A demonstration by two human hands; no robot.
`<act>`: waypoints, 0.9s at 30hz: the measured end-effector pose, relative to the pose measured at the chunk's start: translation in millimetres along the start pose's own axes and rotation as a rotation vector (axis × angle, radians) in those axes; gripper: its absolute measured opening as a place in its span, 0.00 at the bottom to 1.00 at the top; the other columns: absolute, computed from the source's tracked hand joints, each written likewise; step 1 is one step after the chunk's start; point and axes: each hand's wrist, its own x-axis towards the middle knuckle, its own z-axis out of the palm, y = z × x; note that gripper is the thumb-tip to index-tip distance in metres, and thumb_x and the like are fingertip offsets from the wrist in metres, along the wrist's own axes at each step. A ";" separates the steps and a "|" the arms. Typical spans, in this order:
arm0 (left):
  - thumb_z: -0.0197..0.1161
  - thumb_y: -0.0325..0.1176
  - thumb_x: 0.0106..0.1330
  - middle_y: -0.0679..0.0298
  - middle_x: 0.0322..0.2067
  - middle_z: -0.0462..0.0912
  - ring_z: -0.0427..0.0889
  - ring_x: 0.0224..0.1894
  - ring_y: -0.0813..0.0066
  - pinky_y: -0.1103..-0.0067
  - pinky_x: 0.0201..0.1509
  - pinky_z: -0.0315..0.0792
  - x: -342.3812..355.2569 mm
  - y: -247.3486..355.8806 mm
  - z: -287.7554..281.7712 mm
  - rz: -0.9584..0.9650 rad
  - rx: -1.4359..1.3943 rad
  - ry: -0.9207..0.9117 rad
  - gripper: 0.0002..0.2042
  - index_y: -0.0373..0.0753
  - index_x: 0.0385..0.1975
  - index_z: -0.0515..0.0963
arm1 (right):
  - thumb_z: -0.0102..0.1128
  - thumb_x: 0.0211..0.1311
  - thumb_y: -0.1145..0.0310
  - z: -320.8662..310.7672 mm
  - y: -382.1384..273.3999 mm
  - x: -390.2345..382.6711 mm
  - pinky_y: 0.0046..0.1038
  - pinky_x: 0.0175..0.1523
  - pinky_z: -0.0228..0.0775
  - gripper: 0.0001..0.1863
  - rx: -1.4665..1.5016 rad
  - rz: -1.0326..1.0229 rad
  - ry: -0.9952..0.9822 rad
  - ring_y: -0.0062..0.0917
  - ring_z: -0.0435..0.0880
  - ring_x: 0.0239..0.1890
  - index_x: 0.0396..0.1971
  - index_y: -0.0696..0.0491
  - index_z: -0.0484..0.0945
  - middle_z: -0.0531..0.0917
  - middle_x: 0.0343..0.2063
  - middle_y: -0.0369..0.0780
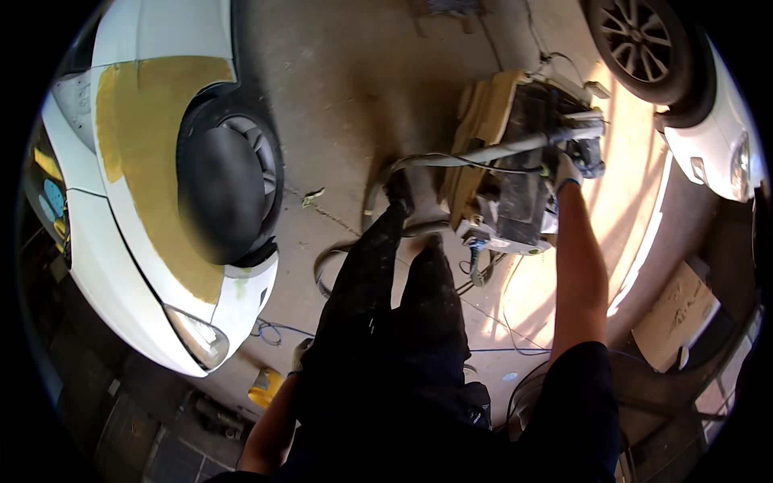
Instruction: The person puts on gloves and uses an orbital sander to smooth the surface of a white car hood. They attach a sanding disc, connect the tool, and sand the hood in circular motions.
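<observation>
View: head camera, looking down; the only view.
Unit: beige-and-black box-shaped equipment unit [523,193], standing ahead and to the right of the person's legs.
Hose: thick grey flexible hose [503,150], running over the unit from the floor near the feet toward the right hand, a thin black cable alongside.
Fitting: small dark handheld-looking piece [593,163] at the unit's right edge, just beside the right hand; exact kind cannot be told.
Right hand: pale, apparently gloved, blue at the cuff [568,170]; arm extended to the unit's right edge. Fingers hidden; whether they grasp anything cannot be told.
Left hand: grey, apparently gloved [302,352], low beside the left thigh; partly hidden, grip cannot be told.
Step in hand: judged to be a reach to the gear on the unit.
Next move: judged to call for a sure grip, and for slack in hose and cable before any lift.
Left edge: white car with tan patch on its side panel [153,121], well apart from the unit.
Right edge: second white car [700,149], beyond a sunlit strip.
Room: widest stretch of grey concrete floor [330,97] between first car and unit; hose loops and thin blue line [278,327] near the legs, judged snag points.
</observation>
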 end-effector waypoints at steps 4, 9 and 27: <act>0.62 0.50 0.70 0.53 0.35 0.90 0.87 0.39 0.66 0.70 0.44 0.78 23.6 27.7 -42.6 0.295 0.249 -0.069 0.23 0.33 0.44 0.85 | 0.60 0.67 0.46 -32.6 5.4 69.9 0.25 0.15 0.59 0.13 0.038 0.125 -0.164 0.22 0.75 0.17 0.36 0.37 0.87 0.87 0.26 0.24; 0.59 0.52 0.70 0.48 0.40 0.89 0.87 0.46 0.54 0.65 0.51 0.78 7.2 122.2 -77.7 0.162 0.249 -0.046 0.23 0.36 0.45 0.86 | 0.58 0.70 0.54 -54.8 -7.9 113.3 0.31 0.47 0.83 0.14 0.093 0.318 -0.578 0.28 0.90 0.39 0.40 0.47 0.87 0.91 0.38 0.36; 0.55 0.46 0.70 0.48 0.41 0.88 0.86 0.46 0.47 0.61 0.52 0.78 -17.8 370.9 -86.1 0.194 0.417 0.069 0.18 0.39 0.45 0.84 | 0.70 0.58 0.58 -56.4 -86.2 -20.4 0.22 0.32 0.68 0.14 0.164 -0.146 -0.087 0.19 0.73 0.26 0.34 0.53 0.81 0.73 0.26 0.30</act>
